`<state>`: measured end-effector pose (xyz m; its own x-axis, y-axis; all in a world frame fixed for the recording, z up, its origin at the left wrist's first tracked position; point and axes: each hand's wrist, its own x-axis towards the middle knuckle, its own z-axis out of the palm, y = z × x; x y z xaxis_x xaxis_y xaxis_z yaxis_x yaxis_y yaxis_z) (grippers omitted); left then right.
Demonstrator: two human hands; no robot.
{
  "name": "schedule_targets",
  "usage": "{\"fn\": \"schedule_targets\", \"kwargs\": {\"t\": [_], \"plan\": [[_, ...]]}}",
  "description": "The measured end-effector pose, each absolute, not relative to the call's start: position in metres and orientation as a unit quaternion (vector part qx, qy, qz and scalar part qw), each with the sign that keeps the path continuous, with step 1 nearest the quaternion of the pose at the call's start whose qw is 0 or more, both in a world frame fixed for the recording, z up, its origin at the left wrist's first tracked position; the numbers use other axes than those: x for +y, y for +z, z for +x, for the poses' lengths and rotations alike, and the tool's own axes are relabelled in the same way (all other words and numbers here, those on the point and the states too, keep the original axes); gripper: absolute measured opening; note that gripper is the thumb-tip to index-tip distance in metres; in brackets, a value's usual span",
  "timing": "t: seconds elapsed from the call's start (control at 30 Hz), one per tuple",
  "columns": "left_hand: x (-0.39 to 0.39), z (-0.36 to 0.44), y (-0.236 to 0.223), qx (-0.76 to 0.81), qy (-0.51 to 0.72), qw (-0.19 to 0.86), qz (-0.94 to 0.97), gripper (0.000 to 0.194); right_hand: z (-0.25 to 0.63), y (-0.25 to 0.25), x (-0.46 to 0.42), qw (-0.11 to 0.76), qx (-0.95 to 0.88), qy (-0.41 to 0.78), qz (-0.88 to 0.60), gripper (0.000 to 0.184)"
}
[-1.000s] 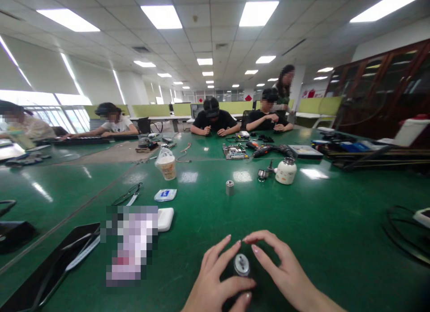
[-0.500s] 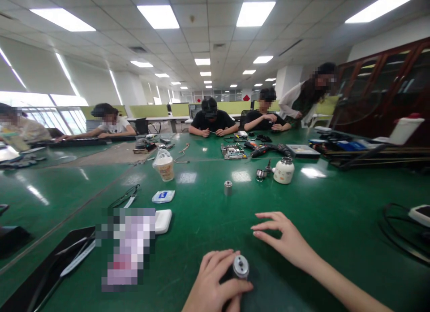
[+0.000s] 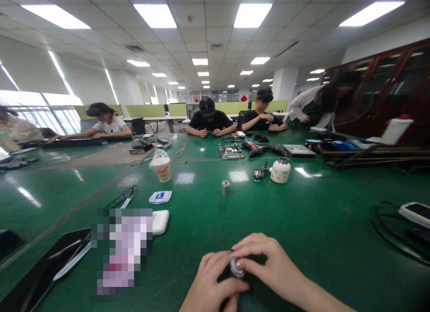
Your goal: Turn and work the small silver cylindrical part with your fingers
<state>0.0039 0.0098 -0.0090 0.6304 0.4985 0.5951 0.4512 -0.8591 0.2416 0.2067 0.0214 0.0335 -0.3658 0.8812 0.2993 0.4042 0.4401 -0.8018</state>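
My left hand point(image 3: 213, 280) is wrapped round a small electric motor point(image 3: 237, 270), a silver metal cylinder standing near the front of the green table. Only its round end shows, between the fingers. Over that end, my right hand point(image 3: 265, 260) closes its thumb and fingertips on the rim. Whether anything tiny sits under the right fingertips is hidden. Farther out, in line with the hands, a similar silver metal cylinder point(image 3: 225, 188) stands upright.
Left of the hands lie a pixelated item point(image 3: 129, 249), a white case point(image 3: 160, 222) and a white-blue packet point(image 3: 160, 197). Beyond are a bagged cup point(image 3: 163, 168), a cream jar point(image 3: 280, 171) and a circuit board point(image 3: 231, 151). A cable point(image 3: 389, 240) curls at right. Several people sit around the table.
My right hand has moved left and down from open air and closed on the end of the motor. The left hand still holds it. The standing person at right has leaned lower.
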Motion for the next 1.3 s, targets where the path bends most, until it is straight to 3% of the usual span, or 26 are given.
{"fn": "schedule_targets", "kwargs": {"t": [0.2, 0.4, 0.57, 0.67, 0.77, 0.87, 1.07, 1.17, 1.3], "plan": [[0.006, 0.003, -0.014, 0.279, 0.35, 0.038, 0.893, 0.041, 0.202, 0.033, 0.015, 0.363, -0.772, 0.309, -0.42, 0.009], [0.004, -0.001, -0.001, 0.388, 0.421, 0.116, 0.811, 0.017, 0.206, 0.024, 0.009, 0.395, -0.758, 0.323, -0.405, 0.015], [0.012, 0.004, 0.004, 0.355, 0.4, 0.165, 0.828, 0.028, 0.203, 0.012, 0.007, 0.405, -0.729, 0.383, -0.397, 0.021], [0.015, 0.006, 0.004, 0.336, 0.39, 0.181, 0.838, 0.024, 0.199, 0.009, 0.007, 0.415, -0.693, 0.415, -0.419, 0.029], [0.014, 0.009, 0.006, 0.36, 0.396, 0.201, 0.82, 0.016, 0.196, 0.006, 0.006, 0.397, -0.687, 0.445, -0.415, 0.039], [0.013, 0.01, 0.013, 0.379, 0.407, 0.22, 0.801, 0.011, 0.194, 0.004, 0.005, 0.36, -0.716, 0.425, -0.42, 0.031], [0.031, -0.003, 0.016, 0.453, 0.416, 0.145, 0.775, 0.013, 0.194, 0.006, 0.004, 0.34, -0.721, 0.406, -0.447, 0.037], [0.044, -0.014, 0.004, 0.529, 0.364, 0.078, 0.763, 0.016, 0.195, 0.01, 0.003, 0.33, -0.722, 0.413, -0.447, 0.037], [0.053, -0.02, -0.01, 0.56, 0.305, 0.062, 0.768, 0.016, 0.197, 0.011, 0.003, 0.327, -0.725, 0.416, -0.441, 0.038]]}}
